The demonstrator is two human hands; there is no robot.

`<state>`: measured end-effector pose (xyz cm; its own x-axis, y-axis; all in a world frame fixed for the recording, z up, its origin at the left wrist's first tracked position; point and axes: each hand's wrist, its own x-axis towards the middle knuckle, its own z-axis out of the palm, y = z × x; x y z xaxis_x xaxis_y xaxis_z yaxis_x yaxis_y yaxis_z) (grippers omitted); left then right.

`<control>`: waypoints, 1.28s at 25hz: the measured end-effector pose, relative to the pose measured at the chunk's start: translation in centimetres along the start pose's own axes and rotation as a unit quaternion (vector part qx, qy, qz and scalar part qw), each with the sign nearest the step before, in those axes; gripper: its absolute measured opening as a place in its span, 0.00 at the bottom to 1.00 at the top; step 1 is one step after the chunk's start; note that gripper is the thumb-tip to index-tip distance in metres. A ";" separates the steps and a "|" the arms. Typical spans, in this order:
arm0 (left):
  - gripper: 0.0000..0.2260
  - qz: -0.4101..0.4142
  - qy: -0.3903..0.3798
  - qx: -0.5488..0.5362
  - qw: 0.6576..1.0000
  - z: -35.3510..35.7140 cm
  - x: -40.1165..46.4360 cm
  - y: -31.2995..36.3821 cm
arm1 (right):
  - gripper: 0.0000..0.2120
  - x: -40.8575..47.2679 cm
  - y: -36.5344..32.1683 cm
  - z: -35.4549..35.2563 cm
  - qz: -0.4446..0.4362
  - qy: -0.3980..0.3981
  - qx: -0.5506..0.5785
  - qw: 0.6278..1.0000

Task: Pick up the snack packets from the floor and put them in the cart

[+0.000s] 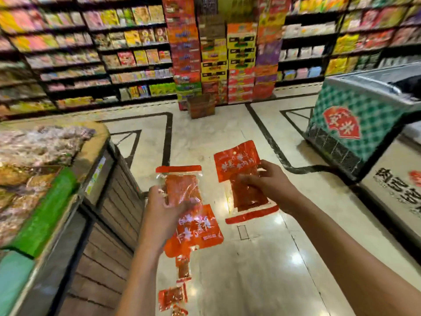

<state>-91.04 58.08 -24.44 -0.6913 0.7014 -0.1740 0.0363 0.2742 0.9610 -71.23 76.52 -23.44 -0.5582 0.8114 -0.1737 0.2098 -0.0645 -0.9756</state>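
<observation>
Red packets [184, 190] upright in both hands [159, 201].

You see white characters on both red snack packets [237, 165], too blurred to read, red emblem with white characters on right checkered freezer [341, 123], large dark characters on its near side, unreadable.

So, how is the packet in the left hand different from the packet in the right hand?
The left hand holds its packet with the red printed label nearest the camera; the right hand holds its packet with the label farthest. The left packet sits lower in view. Both are red, with a clear window.
</observation>
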 end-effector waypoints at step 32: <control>0.34 0.182 -0.657 0.177 0.709 80.6 -23.7 11.4 | 0.21 -38.3 19.4 -59.8 0.094 0.689 0.079 0.714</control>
<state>-16.01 97.61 -26.70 0.6729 0.7116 -0.2022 0.3800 -0.0980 0.9198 2.24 78.91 -27.70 0.8109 0.5745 -0.1119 0.0239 -0.2236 -0.9744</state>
